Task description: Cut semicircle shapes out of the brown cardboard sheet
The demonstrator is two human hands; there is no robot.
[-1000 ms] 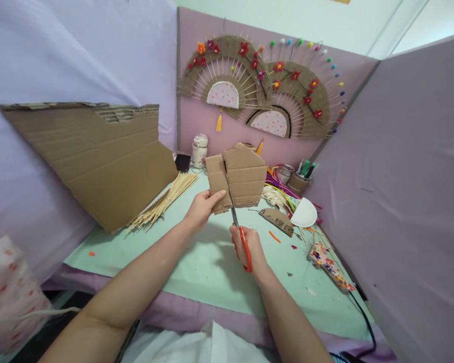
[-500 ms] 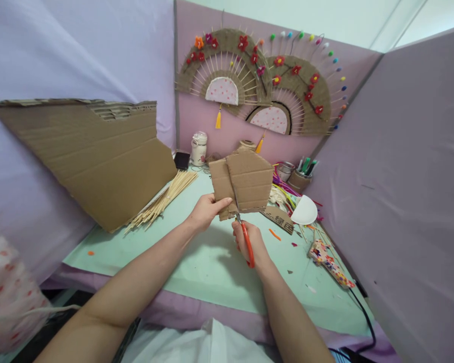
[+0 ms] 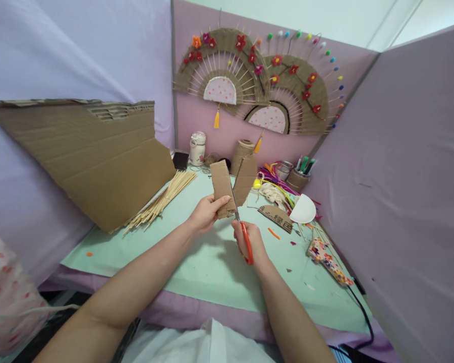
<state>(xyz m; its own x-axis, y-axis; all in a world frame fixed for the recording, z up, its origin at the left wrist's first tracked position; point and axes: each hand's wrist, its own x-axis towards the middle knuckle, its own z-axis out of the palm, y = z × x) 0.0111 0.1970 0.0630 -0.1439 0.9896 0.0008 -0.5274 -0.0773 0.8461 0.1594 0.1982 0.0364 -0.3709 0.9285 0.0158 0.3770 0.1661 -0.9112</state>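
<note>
Above the middle of the table, my left hand (image 3: 207,212) grips a narrow cardboard strip (image 3: 221,181) near its lower end, thumb on top. My right hand (image 3: 251,242) is closed round the orange handles of a pair of scissors (image 3: 246,243). Their blades point up and away from me, along the right edge of the strip. Just beyond the blades, a second cardboard piece (image 3: 245,179) is tilted, seen nearly edge-on; whether it still joins the strip I cannot tell.
A large cardboard sheet (image 3: 87,161) leans at the left, with bamboo sticks (image 3: 162,201) beside it. A twine spool (image 3: 244,147), a white jar (image 3: 197,148) and a pen holder (image 3: 298,179) stand at the back. On the right lie a white half-disc (image 3: 303,209) and a patterned glue gun (image 3: 329,262) with a cord.
The wider cardboard piece right of the blades has swung away from the strip and turned from facing me to nearly edge-on. Both hands stay almost in place.
</note>
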